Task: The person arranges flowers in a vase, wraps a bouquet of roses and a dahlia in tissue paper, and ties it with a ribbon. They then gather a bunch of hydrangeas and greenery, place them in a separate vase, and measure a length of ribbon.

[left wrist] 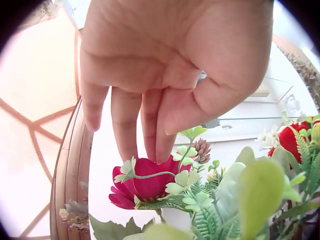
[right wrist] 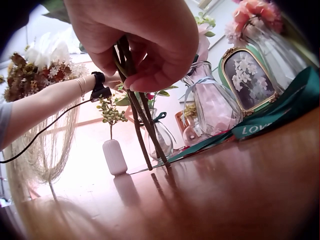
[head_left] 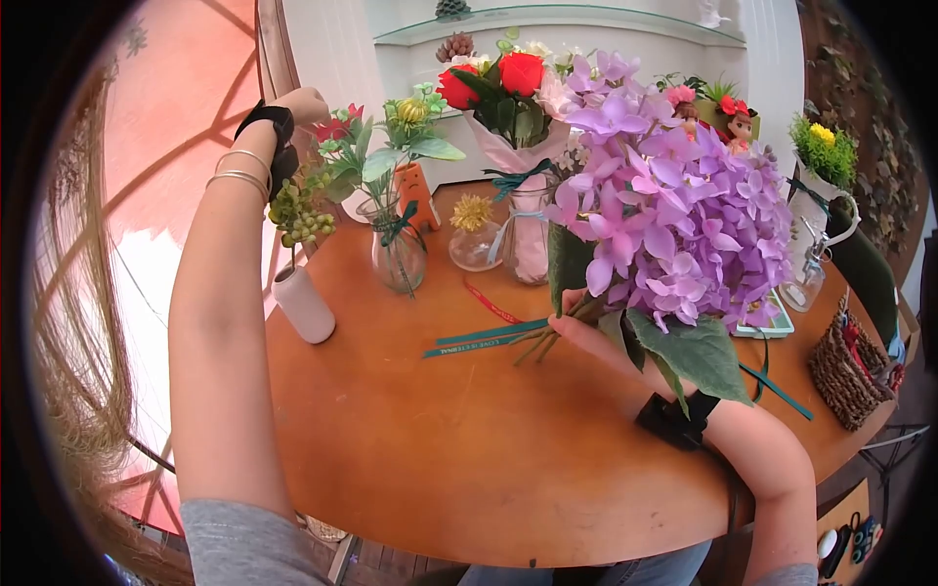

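My right hand (head_left: 586, 327) grips the thin stems (head_left: 540, 344) of a purple hydrangea bunch (head_left: 684, 215), which covers part of the hand in the head view. Seen from the right wrist, the brown stems (right wrist: 142, 125) run down from the right hand (right wrist: 145, 45) close to the tabletop. My left hand (head_left: 301, 105) is raised at the far left. In the left wrist view the left hand (left wrist: 165, 60) points its fingers down, fingertips right at the petals of a magenta flower (left wrist: 145, 185). That flower belongs to a leafy arrangement in a clear glass vase (head_left: 399, 259).
A pink ribbed vase (head_left: 305, 305) with a berry sprig stands at the left edge. Behind are a round glass vase (head_left: 476, 246) and a wrapped bouquet of red roses (head_left: 521, 73). Green ribbons (head_left: 479, 342) lie mid-table. A wicker basket (head_left: 842, 371) stands right.
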Available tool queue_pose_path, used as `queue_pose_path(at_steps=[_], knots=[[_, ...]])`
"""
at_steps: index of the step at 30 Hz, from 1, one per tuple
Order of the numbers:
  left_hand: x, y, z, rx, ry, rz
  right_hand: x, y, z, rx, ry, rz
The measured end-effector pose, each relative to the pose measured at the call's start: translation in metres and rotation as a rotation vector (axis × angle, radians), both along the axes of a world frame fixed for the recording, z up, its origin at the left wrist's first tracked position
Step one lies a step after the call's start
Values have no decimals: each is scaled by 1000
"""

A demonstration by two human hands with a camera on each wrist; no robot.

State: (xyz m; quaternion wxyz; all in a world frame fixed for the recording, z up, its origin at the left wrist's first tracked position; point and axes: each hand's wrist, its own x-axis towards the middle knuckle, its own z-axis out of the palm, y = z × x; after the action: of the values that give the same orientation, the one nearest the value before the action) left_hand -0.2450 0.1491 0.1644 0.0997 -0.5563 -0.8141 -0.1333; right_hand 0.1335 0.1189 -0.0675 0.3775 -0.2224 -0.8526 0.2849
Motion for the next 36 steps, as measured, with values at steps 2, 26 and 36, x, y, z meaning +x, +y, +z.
queue_pose_path(at_steps=[2, 26, 36], knots=[[0, 3, 1, -24, 35, 22, 2, 3, -4, 36, -25, 2], [-38, 3, 20, 442, 284, 55, 8, 12, -9, -377, 7, 236], [-4, -85, 111, 908, 506, -296, 2, -6, 15, -38, -117, -105]])
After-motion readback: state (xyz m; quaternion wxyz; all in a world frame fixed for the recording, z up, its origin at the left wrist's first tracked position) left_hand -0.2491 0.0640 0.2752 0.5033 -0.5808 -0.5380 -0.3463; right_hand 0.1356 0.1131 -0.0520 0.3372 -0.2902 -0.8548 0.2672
